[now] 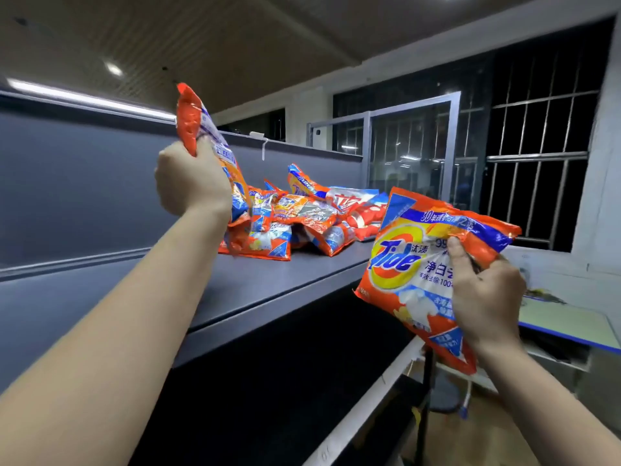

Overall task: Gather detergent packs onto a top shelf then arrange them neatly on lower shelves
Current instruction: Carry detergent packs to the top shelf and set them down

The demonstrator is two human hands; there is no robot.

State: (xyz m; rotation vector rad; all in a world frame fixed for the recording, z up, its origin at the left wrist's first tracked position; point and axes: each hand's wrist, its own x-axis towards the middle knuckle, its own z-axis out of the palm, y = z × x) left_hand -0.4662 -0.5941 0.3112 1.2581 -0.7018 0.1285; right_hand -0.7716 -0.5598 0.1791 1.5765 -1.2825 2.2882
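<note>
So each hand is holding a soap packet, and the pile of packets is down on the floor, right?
Not quite. The left hand and right hand each hold a packet, but the pile lies on the grey top shelf, not the floor. The head view shows it.

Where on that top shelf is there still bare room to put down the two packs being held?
The top shelf is bare on its near stretch, between the left hand and the front edge. Farther along, the heap of packs crowds it.
</note>
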